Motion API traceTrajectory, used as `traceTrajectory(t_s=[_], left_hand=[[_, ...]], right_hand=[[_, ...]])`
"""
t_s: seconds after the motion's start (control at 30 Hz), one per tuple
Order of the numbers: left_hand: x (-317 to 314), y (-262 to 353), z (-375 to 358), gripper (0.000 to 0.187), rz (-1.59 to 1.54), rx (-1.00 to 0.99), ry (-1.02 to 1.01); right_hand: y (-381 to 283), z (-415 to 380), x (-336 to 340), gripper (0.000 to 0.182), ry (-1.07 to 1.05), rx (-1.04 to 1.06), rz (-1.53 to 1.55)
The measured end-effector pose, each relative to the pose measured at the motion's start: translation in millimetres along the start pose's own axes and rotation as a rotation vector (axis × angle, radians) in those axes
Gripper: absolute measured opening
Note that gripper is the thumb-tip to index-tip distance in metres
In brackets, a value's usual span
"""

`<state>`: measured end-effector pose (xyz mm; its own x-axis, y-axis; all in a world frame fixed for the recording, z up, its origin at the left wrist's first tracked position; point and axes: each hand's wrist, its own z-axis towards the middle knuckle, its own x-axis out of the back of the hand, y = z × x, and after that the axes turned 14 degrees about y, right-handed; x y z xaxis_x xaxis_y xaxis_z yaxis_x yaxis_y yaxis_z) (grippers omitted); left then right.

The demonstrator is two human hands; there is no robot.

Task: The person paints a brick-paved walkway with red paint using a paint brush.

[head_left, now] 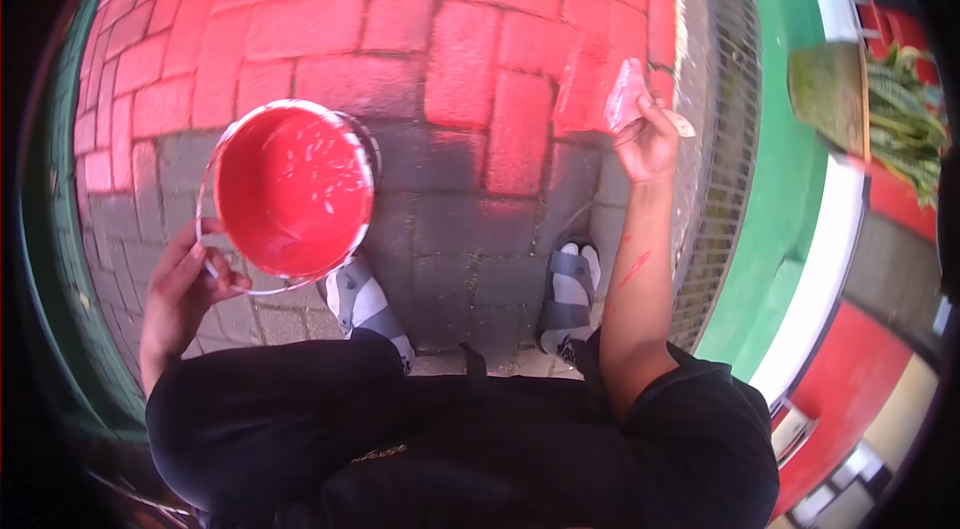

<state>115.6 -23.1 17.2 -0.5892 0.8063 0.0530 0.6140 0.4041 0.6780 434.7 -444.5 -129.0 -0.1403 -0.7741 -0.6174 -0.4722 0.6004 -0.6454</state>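
Observation:
My left hand is closed around the wire handle of a bucket, held out at the left above the paving. The bucket's inside is coated red, with pale shiny streaks, and its rim is white with red smears. At the right, my right hand grips a paintbrush. Its wide head looks pinkish and points away from me, and a pale handle end sticks out behind my fingers. The brush head overlaps the painted bricks near the kerb in this view. A red smear marks my right forearm.
Red-painted paving bricks stretch ahead; dark unpainted ones lie around my sandalled feet. A metal drain grate runs along the right, beside a green strip. Beyond it stands a planter with long-leaved plants.

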Motion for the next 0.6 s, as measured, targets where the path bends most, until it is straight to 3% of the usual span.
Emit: traceTrajectory(t_s=[0.03, 0.1, 0.13, 0.23, 0.37, 0.43, 0.47, 0.5, 0.57, 0.6], left_hand=[[-2, 6, 0, 0.036, 0.092, 0.026, 0.051], [-3, 15, 5, 0.032, 0.170, 0.049, 0.043], [-5, 19, 7, 0.029, 0.230, 0.070, 0.055], [-15, 30, 17, 0.025, 0.267, 0.047, 0.023], [-15, 29, 23, 0.025, 0.234, 0.052, 0.043], [-9, 25, 25, 0.023, 0.242, -0.006, 0.078], [-8, 23, 26, 0.023, 0.225, -0.023, 0.064], [-9, 20, 24, 0.023, 0.232, -0.017, 0.062], [-13, 18, 23, 0.024, 0.224, -0.035, 0.090], [-15, 18, 23, 0.024, 0.228, -0.043, 0.072]], right_hand=[[-14, 4, 36, 0.020, 0.023, 0.020, 0.012], [-30, 11, 93, 0.025, 0.327, 0.168, -0.111], [-30, 15, 111, 0.025, 0.339, 0.174, -0.098], [-25, 21, 133, 0.025, 0.475, 0.191, -0.321], [0, 18, 97, 0.030, 0.521, 0.226, -0.571], [-8, 17, 101, 0.030, 0.637, 0.425, -0.790], [-14, 15, 104, 0.021, 0.649, 0.496, -0.810], [-11, 16, 107, 0.021, 0.656, 0.490, -0.810], [-7, 18, 109, 0.014, 0.518, 1.110, -1.272], [5, 17, 90, 0.016, 0.450, 1.090, -1.225]])
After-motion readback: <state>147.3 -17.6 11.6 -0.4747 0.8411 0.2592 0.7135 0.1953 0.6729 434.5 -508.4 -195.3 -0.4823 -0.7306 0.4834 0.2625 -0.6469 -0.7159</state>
